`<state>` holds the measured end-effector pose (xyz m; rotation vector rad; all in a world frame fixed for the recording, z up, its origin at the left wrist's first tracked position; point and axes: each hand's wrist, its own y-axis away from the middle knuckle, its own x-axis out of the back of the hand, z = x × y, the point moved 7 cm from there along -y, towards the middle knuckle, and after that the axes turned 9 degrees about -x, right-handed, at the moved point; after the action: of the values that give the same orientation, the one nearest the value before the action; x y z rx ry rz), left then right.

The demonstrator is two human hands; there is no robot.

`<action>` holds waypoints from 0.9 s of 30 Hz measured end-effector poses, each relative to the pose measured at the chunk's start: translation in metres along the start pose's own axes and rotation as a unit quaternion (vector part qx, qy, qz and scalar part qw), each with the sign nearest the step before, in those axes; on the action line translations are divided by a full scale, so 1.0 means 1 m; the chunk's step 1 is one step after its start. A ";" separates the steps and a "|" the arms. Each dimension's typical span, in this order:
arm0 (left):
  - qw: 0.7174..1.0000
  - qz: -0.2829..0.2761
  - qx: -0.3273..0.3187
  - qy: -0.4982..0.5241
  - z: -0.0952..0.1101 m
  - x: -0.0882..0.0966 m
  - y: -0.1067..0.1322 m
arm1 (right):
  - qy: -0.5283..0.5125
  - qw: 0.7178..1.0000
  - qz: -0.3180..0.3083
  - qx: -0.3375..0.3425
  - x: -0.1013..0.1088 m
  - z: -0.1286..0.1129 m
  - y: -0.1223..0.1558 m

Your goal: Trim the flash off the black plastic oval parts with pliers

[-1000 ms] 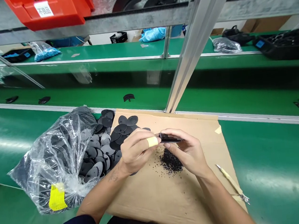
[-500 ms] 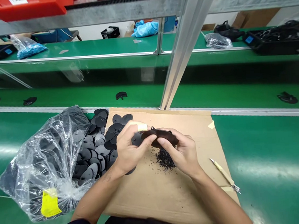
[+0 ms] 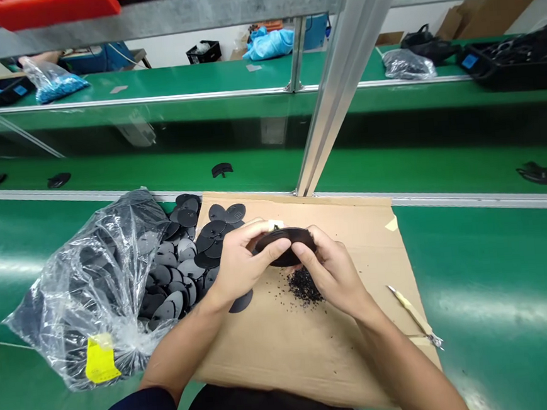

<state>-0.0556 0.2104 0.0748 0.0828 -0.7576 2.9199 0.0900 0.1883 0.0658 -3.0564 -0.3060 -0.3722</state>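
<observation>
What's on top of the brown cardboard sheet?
On the sheet: flat black oval discs, a heap of small black bits and a slim cream-handled tool. Anything behind the left hand and right hand is covered.

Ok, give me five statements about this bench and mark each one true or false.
1. The left hand and right hand hold one disc. True.
2. The tape is on the right hand. False: the tape is on a finger of the left hand.
3. The granules lie on the cardboard. True.
4. The bag lies right of the cardboard. False: the bag lies left of it.
5. The tool lies right of the granules. True.
</observation>
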 end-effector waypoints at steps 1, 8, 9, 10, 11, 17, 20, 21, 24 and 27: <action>1.000 0.000 0.009 0.013 -0.002 -0.001 -0.001 | -0.022 1.000 -0.017 -0.010 -0.002 0.001 -0.001; 0.999 -0.030 -0.030 -0.013 0.002 -0.004 -0.002 | 0.009 0.999 -0.001 0.032 0.006 -0.008 -0.003; 0.998 -0.037 -0.050 -0.024 0.006 -0.004 -0.001 | 0.039 0.997 0.002 0.059 0.008 -0.012 -0.002; 0.996 -0.044 -0.071 -0.031 0.010 -0.004 0.000 | 0.068 0.994 0.002 0.090 0.010 -0.017 -0.001; 0.994 -0.050 -0.095 -0.036 0.015 -0.003 0.001 | 0.093 0.988 0.000 0.122 0.011 -0.022 0.001; 0.973 -0.065 -0.219 -0.042 0.041 -0.001 0.006 | 0.145 0.952 -0.002 0.268 0.013 -0.038 0.012; 0.964 -0.064 -0.249 -0.063 0.046 -0.001 0.007 | 0.157 0.944 -0.010 0.289 0.011 -0.038 0.014; 0.962 -0.056 -0.259 -0.070 0.047 -0.001 0.007 | 0.161 0.943 -0.013 0.291 0.011 -0.038 0.014; 0.955 -0.032 -0.284 -0.083 0.050 0.001 0.008 | 0.179 0.940 -0.021 0.291 0.012 -0.038 0.014; 0.954 -0.059 -0.281 -0.089 0.048 -0.003 0.008 | 0.205 0.933 -0.025 0.295 0.014 -0.039 0.014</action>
<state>-0.0531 0.1794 0.1124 0.3245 -1.5188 2.4942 0.0975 0.1743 0.1064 -2.3188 -0.3859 -0.7471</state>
